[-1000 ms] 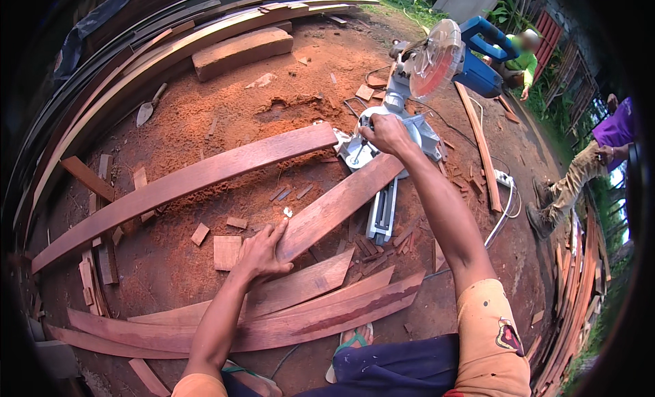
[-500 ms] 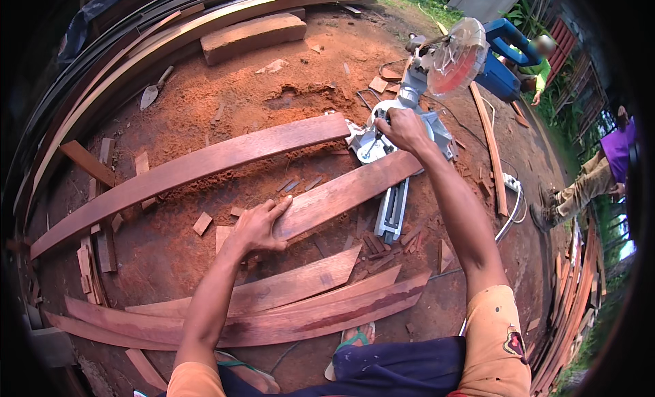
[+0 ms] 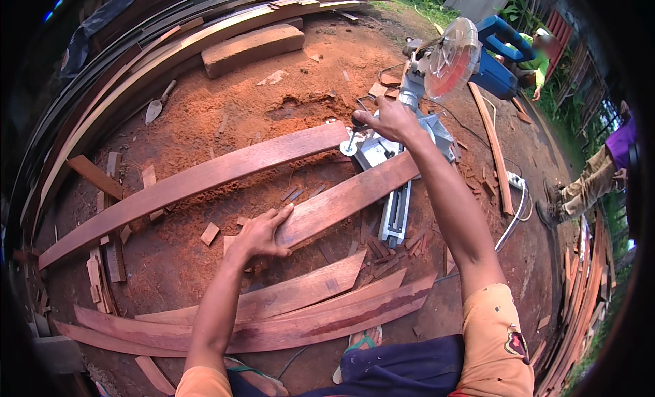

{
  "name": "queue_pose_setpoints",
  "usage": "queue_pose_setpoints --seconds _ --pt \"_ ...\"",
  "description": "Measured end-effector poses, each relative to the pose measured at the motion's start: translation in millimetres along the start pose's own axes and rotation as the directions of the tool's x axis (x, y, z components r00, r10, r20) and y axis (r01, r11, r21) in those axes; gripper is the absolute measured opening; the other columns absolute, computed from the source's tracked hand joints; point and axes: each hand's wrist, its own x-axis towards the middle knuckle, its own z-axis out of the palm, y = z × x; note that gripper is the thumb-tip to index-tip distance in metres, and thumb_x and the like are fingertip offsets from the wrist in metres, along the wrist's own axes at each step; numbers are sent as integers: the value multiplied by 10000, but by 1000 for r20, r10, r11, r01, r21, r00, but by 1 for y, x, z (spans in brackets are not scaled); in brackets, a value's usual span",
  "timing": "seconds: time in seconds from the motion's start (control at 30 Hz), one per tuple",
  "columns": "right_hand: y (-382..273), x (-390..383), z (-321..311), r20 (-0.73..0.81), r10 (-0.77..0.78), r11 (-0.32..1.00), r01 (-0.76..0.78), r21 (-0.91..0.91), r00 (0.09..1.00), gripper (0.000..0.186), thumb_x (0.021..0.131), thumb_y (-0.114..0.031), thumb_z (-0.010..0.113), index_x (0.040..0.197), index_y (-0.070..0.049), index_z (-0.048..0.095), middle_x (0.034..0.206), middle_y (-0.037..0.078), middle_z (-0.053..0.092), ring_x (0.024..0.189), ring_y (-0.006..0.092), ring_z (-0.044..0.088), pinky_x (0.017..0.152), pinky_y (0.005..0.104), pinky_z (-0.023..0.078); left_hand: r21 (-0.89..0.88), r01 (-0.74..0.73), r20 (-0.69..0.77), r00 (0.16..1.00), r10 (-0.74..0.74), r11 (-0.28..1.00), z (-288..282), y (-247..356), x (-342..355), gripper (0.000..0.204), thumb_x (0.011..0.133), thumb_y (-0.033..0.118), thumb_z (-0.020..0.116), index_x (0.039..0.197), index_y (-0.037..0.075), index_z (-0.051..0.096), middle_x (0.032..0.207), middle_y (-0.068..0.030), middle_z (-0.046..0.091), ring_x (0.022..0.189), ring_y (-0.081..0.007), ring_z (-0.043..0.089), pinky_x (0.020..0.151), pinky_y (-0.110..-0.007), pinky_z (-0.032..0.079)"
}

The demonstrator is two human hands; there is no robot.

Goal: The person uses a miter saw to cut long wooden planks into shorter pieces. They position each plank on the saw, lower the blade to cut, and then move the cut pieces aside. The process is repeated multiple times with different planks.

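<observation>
My left hand (image 3: 260,234) grips the near end of a short reddish-brown board (image 3: 351,196), thumb and fingers around its edges. The board's far end rests on the base of a mitre saw (image 3: 501,73), whose blade and clear guard are raised. My right hand (image 3: 394,121) has its fingers closed on the black knob of a hold-down clamp (image 3: 348,148) with a pale round foot. The clamp is off the short board, beside the end of a long board (image 3: 198,173) that runs out to the left. Part of the knob is hidden by my fingers.
Several cut planks (image 3: 286,329) lie on the ground before my feet. Stacked timber (image 3: 136,90) curves along the far left, near a trowel (image 3: 155,109). More strips (image 3: 580,308) are piled at right. Two people are at the right, one in a purple top (image 3: 619,144).
My right hand has moved left with the clamp, taking it from over the saw base to beside the long board's end. My left hand still grips the short board.
</observation>
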Motion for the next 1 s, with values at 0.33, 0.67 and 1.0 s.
queue_pose_setpoints --seconds 0.33,0.67,1.0 --pt "9 16 17 121 -135 987 144 -66 983 345 791 -302 788 945 5 754 989 253 741 960 385 728 840 474 581 49 37 -12 999 -37 998 -11 -5 4 1184 557 456 883 1616 276 384 1130 -149 631 1074 -351 661 895 -469 557" --pt "19 -9 -6 216 -78 997 82 -9 973 489 920 -375 695 1197 29 691 1099 272 733 1049 405 713 945 459 558 39 4 -64 998 -2 999 5 13 -8 1176 556 461 872 1604 207 402 1163 -155 633 1060 -365 674 838 -477 574" --pt "1 11 3 111 -567 813 533 234 817 227 876 -253 761 929 -33 749 1016 169 710 1178 338 627 996 436 518 -51 78 -29 996 -79 996 7 24 -14 1188 558 405 839 1621 168 364 1185 -184 606 1124 -392 634 929 -486 524"
